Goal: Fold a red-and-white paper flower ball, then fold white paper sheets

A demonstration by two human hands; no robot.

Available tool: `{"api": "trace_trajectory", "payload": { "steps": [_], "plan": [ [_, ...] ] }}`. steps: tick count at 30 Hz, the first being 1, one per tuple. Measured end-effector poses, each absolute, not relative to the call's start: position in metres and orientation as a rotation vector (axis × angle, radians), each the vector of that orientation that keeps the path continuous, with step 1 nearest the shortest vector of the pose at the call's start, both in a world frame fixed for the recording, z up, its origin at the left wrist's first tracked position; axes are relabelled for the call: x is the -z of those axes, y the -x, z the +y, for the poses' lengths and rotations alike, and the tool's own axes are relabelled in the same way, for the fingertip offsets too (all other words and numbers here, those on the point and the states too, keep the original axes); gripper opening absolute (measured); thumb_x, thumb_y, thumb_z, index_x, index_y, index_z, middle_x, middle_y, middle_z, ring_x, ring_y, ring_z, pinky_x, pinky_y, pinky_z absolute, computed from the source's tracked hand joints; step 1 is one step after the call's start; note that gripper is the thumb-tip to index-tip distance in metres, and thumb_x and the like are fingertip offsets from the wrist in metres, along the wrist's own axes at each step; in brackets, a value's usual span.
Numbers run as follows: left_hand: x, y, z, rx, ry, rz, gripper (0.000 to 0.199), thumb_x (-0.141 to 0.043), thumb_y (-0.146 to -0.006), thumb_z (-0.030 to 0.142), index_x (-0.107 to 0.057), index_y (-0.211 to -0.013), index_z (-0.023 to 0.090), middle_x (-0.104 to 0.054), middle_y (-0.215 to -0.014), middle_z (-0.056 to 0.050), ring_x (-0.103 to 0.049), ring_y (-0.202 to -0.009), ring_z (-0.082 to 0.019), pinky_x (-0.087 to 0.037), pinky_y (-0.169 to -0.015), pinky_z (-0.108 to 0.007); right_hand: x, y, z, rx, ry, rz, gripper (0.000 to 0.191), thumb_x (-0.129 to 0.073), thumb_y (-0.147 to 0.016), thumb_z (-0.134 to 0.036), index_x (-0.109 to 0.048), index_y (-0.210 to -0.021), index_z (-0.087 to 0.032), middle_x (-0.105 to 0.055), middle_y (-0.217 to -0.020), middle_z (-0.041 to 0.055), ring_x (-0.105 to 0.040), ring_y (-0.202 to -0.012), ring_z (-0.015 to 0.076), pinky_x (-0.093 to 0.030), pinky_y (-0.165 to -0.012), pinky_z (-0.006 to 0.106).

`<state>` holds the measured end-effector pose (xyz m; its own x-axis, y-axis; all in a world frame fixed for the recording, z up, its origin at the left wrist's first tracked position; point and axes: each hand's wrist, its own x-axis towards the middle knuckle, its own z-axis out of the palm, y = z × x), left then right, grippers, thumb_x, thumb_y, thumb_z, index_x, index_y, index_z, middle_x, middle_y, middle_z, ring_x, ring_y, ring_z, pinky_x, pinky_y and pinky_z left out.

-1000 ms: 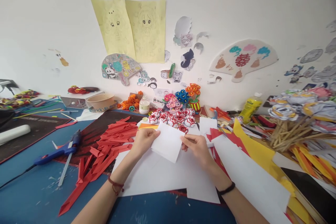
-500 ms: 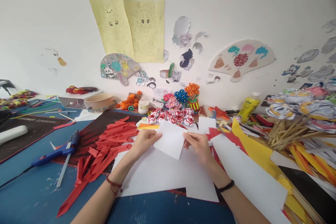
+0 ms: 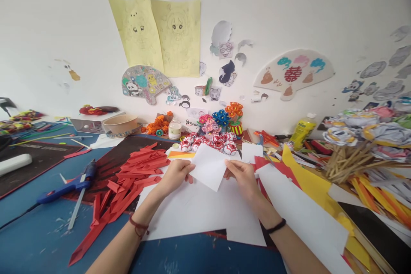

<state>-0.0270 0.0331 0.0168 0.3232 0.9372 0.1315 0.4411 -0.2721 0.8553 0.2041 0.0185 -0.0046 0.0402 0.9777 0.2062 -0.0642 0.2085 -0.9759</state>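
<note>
Between my hands a small white square of paper (image 3: 208, 167) is held up, turned so that one corner points down. My left hand (image 3: 176, 174) pinches its left corner between thumb and fingers. At the right corner, my right hand (image 3: 241, 174) grips it the same way. Below lies a large white paper sheet (image 3: 195, 216) on the table. Red and white folded paper flowers (image 3: 208, 142) sit just behind the held square. To the left of my left hand is a pile of folded red paper strips (image 3: 128, 184).
A blue glue gun (image 3: 69, 186) with a glue stick lies at left. White sheets (image 3: 305, 207) and yellow paper (image 3: 308, 180) spread on the right, near paper flowers on sticks (image 3: 340, 162). A yellow bottle (image 3: 302, 130) and a small jar (image 3: 175, 129) stand by the wall.
The white square has tilted slightly and shifted a little up. Fingers of my left hand now show more below its left corner. Both hands keep hold of it.
</note>
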Motion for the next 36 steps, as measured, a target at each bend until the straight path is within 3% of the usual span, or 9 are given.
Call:
{"api": "trace_trajectory", "payload": {
  "steps": [4,10,15,21,27,31,33,36],
  "plan": [
    [-0.015,0.027,0.035,-0.882,-1.884,1.223,0.040,-0.046,-0.087,0.044,-0.052,-0.057,0.018,-0.064,-0.051,-0.003,-0.055,-0.050,-0.014,-0.037,-0.055,-0.023,0.012,-0.199,0.019,-1.313,0.996,-1.345,0.041,-0.072,-0.070,-0.054,-0.070,-0.072,-0.013,-0.067,-0.063,0.0048,-0.060,-0.055,0.0153,-0.049,-0.055,0.027],
    [-0.012,0.026,0.038,-0.937,-1.969,1.233,0.042,-0.047,-0.087,0.046,-0.049,-0.056,0.018,-0.060,-0.058,0.000,-0.049,-0.057,-0.013,-0.032,-0.056,-0.023,0.021,-0.198,0.019,-1.337,1.076,-1.513,0.047,-0.071,-0.068,-0.057,-0.069,-0.061,-0.011,-0.067,-0.055,0.0066,-0.058,-0.044,0.0128,-0.045,-0.046,0.023],
    [-0.013,0.026,0.037,-0.961,-1.996,1.238,0.040,-0.041,-0.091,0.040,-0.053,-0.061,0.017,-0.061,-0.062,0.000,-0.051,-0.061,-0.014,-0.033,-0.060,-0.023,0.015,-0.197,0.018,-1.313,1.129,-1.466,0.042,-0.074,-0.066,-0.052,-0.068,-0.060,-0.011,-0.066,-0.054,0.0050,-0.058,-0.046,0.0140,-0.045,-0.048,0.024],
    [-0.014,0.028,0.035,-0.851,-2.052,1.190,0.039,-0.048,-0.087,0.036,-0.055,-0.054,0.017,-0.060,-0.054,0.000,-0.052,-0.056,-0.014,-0.035,-0.058,-0.024,0.010,-0.203,0.019,-1.204,1.070,-1.368,0.036,-0.072,-0.072,-0.047,-0.073,-0.084,-0.013,-0.073,-0.082,0.0063,-0.065,-0.069,0.0200,-0.046,-0.058,0.026],
    [-0.020,0.019,0.028,-0.881,-2.068,1.152,0.026,-0.047,-0.087,0.034,-0.065,-0.083,0.016,-0.066,-0.078,-0.002,-0.054,-0.070,-0.015,-0.037,-0.062,-0.023,0.014,-0.202,0.020,-1.393,1.037,-1.453,0.036,-0.076,-0.067,-0.045,-0.072,-0.080,-0.011,-0.071,-0.078,0.0069,-0.063,-0.066,0.0190,-0.046,-0.061,0.028],
    [-0.022,0.011,0.019,-0.773,-2.096,1.072,0.026,-0.050,-0.086,0.033,-0.066,-0.075,0.016,-0.062,-0.068,0.000,-0.051,-0.064,-0.013,-0.037,-0.060,-0.022,0.009,-0.197,0.014,-1.363,1.036,-1.545,0.035,-0.071,-0.071,-0.047,-0.064,-0.070,-0.013,-0.060,-0.065,0.0002,-0.052,-0.057,0.0131,-0.040,-0.053,0.024],
    [-0.021,0.008,0.016,-0.741,-2.110,1.050,0.027,-0.050,-0.086,0.033,-0.066,-0.073,0.016,-0.059,-0.064,0.001,-0.049,-0.062,-0.012,-0.036,-0.060,-0.022,0.005,-0.195,0.011,-1.268,1.075,-1.578,0.040,-0.068,-0.073,-0.047,-0.049,-0.057,-0.016,-0.045,-0.056,-0.0046,-0.040,-0.051,0.0090,-0.030,-0.046,0.021],
    [-0.019,0.004,0.014,-0.745,-2.091,1.039,0.026,-0.050,-0.087,0.033,-0.066,-0.075,0.015,-0.059,-0.066,0.001,-0.048,-0.063,-0.012,-0.036,-0.061,-0.023,0.001,-0.194,0.008,-1.196,1.104,-1.632,0.046,-0.065,-0.076,-0.046,-0.034,-0.055,-0.019,-0.031,-0.056,-0.0067,-0.029,-0.051,0.0074,-0.021,-0.045,0.022]
  ]
}}
